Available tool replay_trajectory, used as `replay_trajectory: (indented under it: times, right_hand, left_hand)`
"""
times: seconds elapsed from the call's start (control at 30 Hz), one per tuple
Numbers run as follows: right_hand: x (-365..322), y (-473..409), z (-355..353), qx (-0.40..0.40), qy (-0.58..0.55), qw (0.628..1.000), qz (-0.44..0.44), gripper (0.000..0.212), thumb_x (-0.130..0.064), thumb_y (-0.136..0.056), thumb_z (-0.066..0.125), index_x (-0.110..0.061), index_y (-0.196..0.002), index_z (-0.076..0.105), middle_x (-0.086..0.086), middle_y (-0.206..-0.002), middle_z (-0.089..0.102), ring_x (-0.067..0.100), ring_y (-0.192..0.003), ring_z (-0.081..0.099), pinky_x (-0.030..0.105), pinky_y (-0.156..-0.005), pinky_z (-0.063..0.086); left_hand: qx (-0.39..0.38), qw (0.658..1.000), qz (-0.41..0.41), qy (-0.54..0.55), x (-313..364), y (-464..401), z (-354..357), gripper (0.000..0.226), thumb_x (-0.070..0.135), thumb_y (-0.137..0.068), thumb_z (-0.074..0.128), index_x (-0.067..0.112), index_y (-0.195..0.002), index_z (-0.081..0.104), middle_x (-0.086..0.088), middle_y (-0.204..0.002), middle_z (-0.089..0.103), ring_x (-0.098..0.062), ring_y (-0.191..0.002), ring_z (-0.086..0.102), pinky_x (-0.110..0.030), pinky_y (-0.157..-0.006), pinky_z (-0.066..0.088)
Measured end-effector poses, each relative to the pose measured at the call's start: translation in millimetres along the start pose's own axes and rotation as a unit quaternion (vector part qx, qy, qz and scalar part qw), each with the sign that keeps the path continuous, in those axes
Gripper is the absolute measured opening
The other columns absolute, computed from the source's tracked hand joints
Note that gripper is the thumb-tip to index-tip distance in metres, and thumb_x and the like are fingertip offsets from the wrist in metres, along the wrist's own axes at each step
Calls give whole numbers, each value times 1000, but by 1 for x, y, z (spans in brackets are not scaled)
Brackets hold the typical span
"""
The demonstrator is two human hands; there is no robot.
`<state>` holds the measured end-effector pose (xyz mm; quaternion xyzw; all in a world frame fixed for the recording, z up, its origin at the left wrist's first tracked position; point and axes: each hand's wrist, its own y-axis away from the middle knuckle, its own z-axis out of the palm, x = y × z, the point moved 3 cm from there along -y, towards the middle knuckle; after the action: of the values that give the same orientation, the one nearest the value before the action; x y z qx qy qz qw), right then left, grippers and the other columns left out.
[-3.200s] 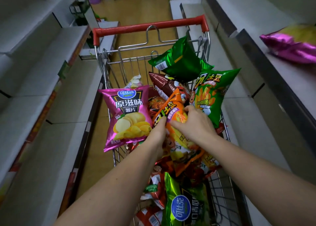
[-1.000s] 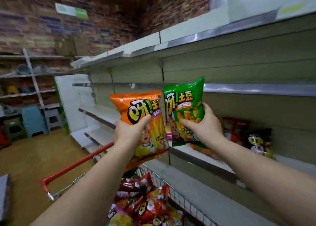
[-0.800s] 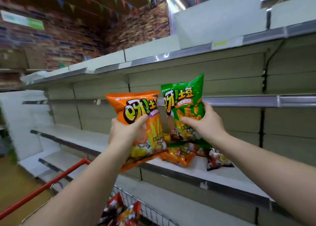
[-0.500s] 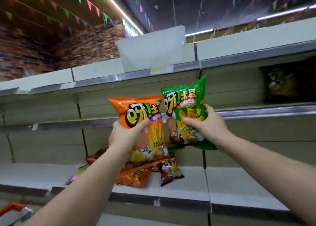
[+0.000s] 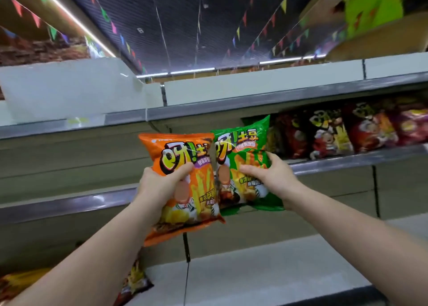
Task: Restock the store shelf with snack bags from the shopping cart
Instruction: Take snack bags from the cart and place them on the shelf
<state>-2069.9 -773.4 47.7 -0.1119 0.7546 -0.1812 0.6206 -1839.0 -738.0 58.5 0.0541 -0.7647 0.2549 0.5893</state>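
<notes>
Your biggest risk is that the two bags collide: the crinkly orange foil snack bag (image 5: 185, 185) overlaps the edge of the glossy green foil snack bag (image 5: 245, 167), so pushing both onto the grey metal shelf (image 5: 347, 160) at once could snag one on the other. The green bag could also knock over the row of dark red snack bags (image 5: 328, 132) standing just to its right on that ledge. Slick, air-filled foil may slide out of a light hold too.

Your left hand (image 5: 159, 185) has its grip clamped on the orange bag, thumb across the front. Your right hand (image 5: 271, 178) grips the green bag likewise. Both bags are raised in front of the shelf, neither yet set down on it.
</notes>
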Motion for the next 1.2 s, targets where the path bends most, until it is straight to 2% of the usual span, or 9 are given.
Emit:
replay_trajectory:
  times: [0.07,0.27,0.5,0.6,0.67,0.87,0.97,1.1,1.2]
  right_hand:
    - [10,-17,-18,5,-4,1000,8,56,-36,-68,79,-19,-113,51,2,-108,63,22,-101,62,42,-93,50]
    - [33,-73,-66,-12,-82,995,51,44,-27,-73,77,-10,-109,58,10,-99,70,27,-88,68,42,-84,55]
    - [47,-138,-92,-65,-132,982,120,32,-27,-74,76,-2,-92,65,17,-85,72,29,-68,68,40,-72,57]
    - [51,-162,-96,-68,-137,979,135,35,-28,-73,76,-2,-91,64,15,-78,71,27,-61,67,34,-59,57]
    - [52,-178,-96,-66,-139,978,138,41,-29,-71,77,-1,-97,62,14,-76,71,25,-56,67,32,-54,56]
    - [57,-217,-92,-47,-124,982,131,40,-25,-79,71,0,-107,59,13,-59,68,23,-42,64,28,-39,51]
    - [62,-230,-87,-33,-94,985,137,36,-25,-83,68,1,-106,58,17,-71,66,24,-46,63,28,-42,53]
    - [72,-246,-78,-47,-94,985,137,40,-30,-75,75,-3,-102,65,19,-87,71,25,-61,67,34,-63,57]
    - [78,-255,-73,-59,-118,984,120,29,-24,-78,71,-5,-99,66,14,-81,73,23,-59,68,32,-64,56]
  left_hand:
    - [-9,1000,-2,3,5,-8,23,80,67,-36,80,21,-100,68,-5,-95,72,-29,-87,69,-47,-83,56]
    - [-41,998,-32,44,20,-41,84,97,75,-16,80,18,-93,70,-11,-96,73,-35,-88,69,-51,-85,54]
    - [-63,996,-52,44,46,-58,129,71,58,-59,78,8,-108,64,-12,-98,70,-30,-86,68,-42,-83,56]
    - [-82,992,-70,60,53,-66,142,66,54,-64,77,7,-108,63,-12,-88,71,-24,-67,69,-27,-51,56]
    - [-94,991,-81,54,55,-71,147,67,54,-65,76,7,-110,63,-11,-86,72,-22,-62,68,-22,-41,49]
    - [-138,986,-84,39,57,-93,157,59,55,-66,74,10,-104,67,-9,-79,75,-24,-66,71,-30,-58,56]
    - [-167,981,-90,41,57,-105,163,56,54,-65,75,10,-99,66,-11,-79,75,-25,-65,71,-33,-60,58]
    - [-185,979,-78,42,59,-123,172,54,54,-64,76,9,-94,69,-12,-78,75,-27,-66,72,-36,-65,59]
    - [-202,976,-69,42,58,-134,181,49,51,-66,75,9,-91,70,-13,-81,75,-27,-68,71,-36,-67,59]
